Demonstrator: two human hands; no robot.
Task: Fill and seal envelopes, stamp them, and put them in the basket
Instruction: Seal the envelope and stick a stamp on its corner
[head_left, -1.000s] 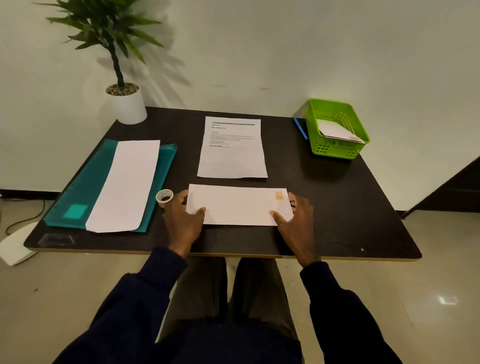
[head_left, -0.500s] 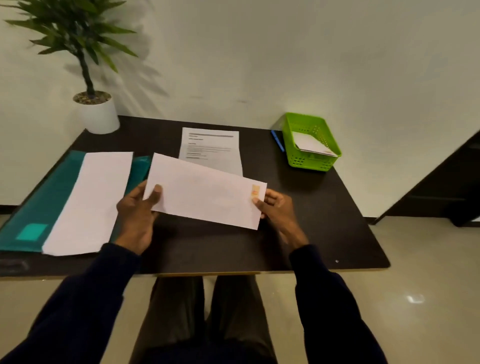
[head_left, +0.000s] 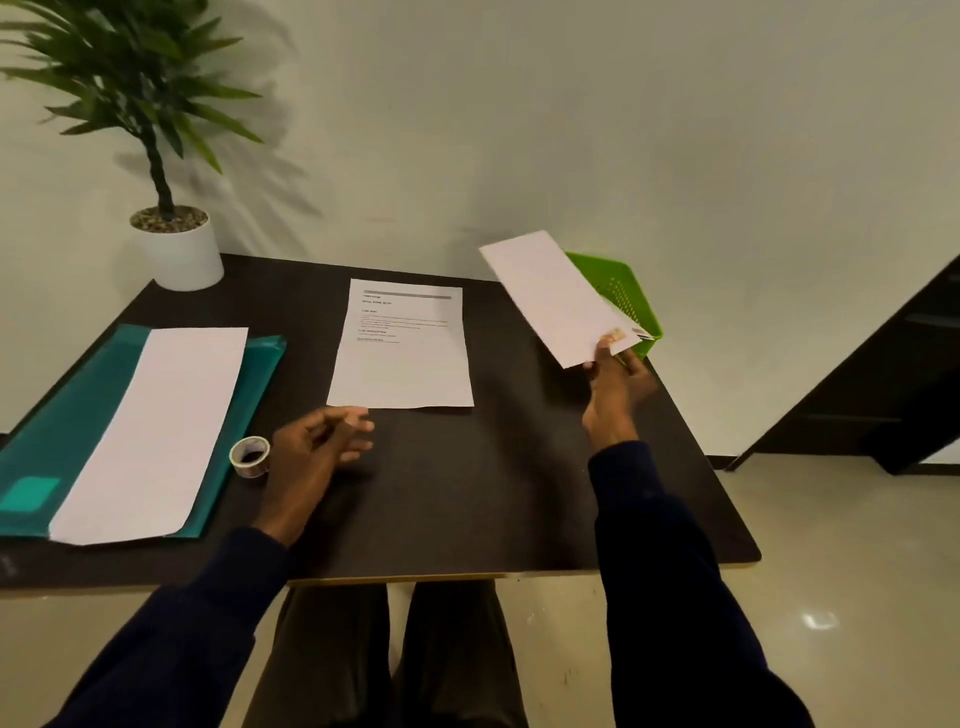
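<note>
My right hand (head_left: 615, 387) pinches the stamped corner of a white envelope (head_left: 556, 299) and holds it in the air, tilted, just in front of the green basket (head_left: 631, 291) at the table's far right. The envelope hides most of the basket. My left hand (head_left: 317, 447) hovers over the dark table (head_left: 467, 493) with loosely curled fingers and holds nothing. A printed letter (head_left: 402, 345) lies flat at the middle of the table. A small tape roll (head_left: 250, 456) stands just left of my left hand.
A teal folder (head_left: 62, 415) with a long white envelope (head_left: 156, 431) on it covers the table's left side. A potted plant (head_left: 174, 244) stands at the far left corner by the wall. A dark cabinet (head_left: 883, 389) is on the right.
My left hand let go of the envelope and dropped back over the table. My right hand carried the envelope up and right to the basket.
</note>
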